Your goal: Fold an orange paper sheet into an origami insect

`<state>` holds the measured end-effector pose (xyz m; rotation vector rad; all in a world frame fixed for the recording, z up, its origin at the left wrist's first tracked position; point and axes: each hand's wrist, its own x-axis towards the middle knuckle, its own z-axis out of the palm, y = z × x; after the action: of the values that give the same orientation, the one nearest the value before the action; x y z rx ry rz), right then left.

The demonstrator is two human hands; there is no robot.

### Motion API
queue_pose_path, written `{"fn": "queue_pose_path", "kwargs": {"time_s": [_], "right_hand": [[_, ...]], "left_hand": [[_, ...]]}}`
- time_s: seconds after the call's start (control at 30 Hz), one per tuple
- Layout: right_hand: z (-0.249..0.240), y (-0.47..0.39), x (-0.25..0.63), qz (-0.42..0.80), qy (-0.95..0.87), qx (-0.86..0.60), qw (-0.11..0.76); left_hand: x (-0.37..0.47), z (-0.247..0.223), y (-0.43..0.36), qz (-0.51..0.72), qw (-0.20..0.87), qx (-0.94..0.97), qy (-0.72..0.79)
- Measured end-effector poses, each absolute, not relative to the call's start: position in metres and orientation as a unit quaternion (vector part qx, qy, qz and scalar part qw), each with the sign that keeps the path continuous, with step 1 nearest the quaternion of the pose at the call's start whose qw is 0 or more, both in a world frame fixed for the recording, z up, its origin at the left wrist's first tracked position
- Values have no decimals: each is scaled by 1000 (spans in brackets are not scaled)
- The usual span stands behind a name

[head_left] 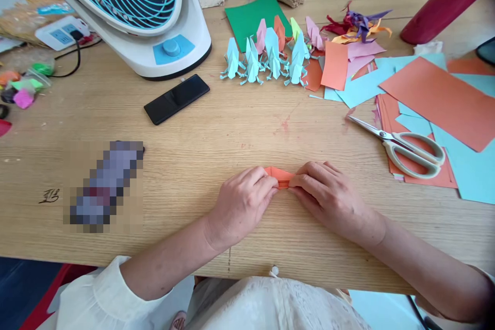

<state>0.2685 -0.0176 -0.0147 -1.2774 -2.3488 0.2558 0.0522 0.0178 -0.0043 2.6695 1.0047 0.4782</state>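
Between my two hands, close to the table's near side, is a small folded piece of orange paper (281, 175). My left hand (247, 198) pinches its left end, and my right hand (332, 196) pinches its right end. Only the middle of the paper shows; my fingers cover both ends. Farther back stand several folded paper figures (273, 54), light blue in front, with pink, orange and yellow-green ones behind. A pair of scissors (402, 147) with pale handles lies to the right of my right hand, partly on orange paper.
Loose orange and light blue sheets (441, 98) spread over the right side. A white and blue fan (170, 26) stands at the back left, with a black phone (177, 99) before it. A blurred object (106, 185) lies left. A dark red cylinder (444, 5) leans in at upper right.
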Motion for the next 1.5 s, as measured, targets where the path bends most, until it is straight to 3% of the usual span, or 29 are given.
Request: {"fn": "queue_pose_path", "kwargs": {"time_s": [0.23,0.87,1.5], "right_hand": [[-14,-22,284,106,-839,-477,241],[-6,-17,271,212,-774,-545,242],[-5,-17,270,216,-762,-562,237]], "left_hand": [[53,-4,18,181,191,892,366],[57,1,19,191,233,864,404],[56,13,27,96,273,850,441]]}}
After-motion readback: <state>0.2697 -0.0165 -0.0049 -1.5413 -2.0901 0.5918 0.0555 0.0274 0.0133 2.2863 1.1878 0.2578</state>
